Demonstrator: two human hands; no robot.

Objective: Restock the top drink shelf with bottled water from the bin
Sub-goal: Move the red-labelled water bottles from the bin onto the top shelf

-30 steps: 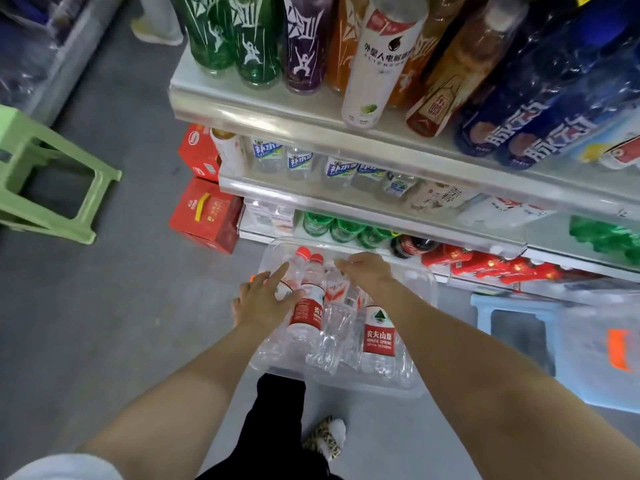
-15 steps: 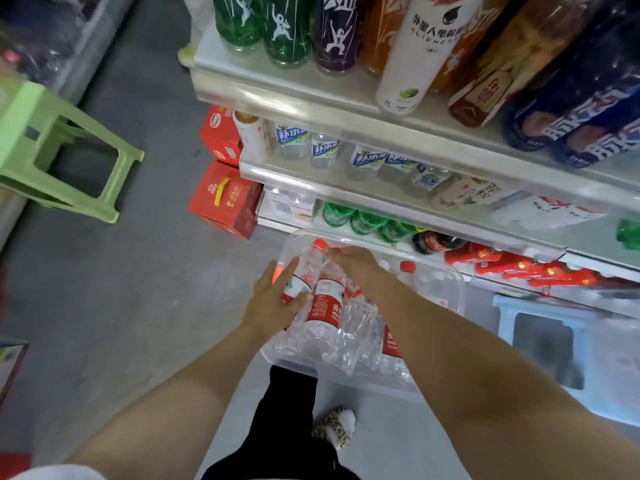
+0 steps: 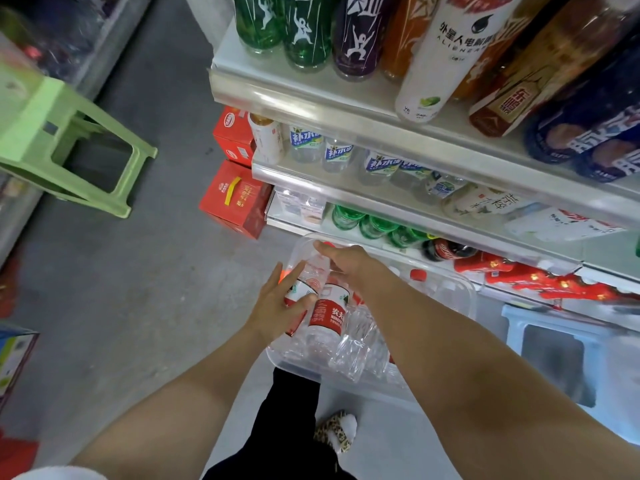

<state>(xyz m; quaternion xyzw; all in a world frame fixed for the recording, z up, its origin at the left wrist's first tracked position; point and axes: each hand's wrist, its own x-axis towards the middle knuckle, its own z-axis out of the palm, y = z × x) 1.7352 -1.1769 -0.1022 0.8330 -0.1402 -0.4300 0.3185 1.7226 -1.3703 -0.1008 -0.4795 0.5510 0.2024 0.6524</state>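
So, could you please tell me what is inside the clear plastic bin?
Red-labelled water bottles, some red-capped, with the left hand and right hand gripping bottles. The right arm hides part of the bin.

Left hand (image 3: 273, 306), right hand (image 3: 346, 263), apparently gripping bottles (image 3: 327, 317), clear bin (image 3: 460, 292)

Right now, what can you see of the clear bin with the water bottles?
The clear plastic bin is a shallow rectangular tub with rounded corners and a rim, see-through throughout. It sits low before the shelving, beside a pale blue stool. Red-labelled water bottles lie jumbled inside. The left hand grips one; the right hand curls its fingers over bottle tops.
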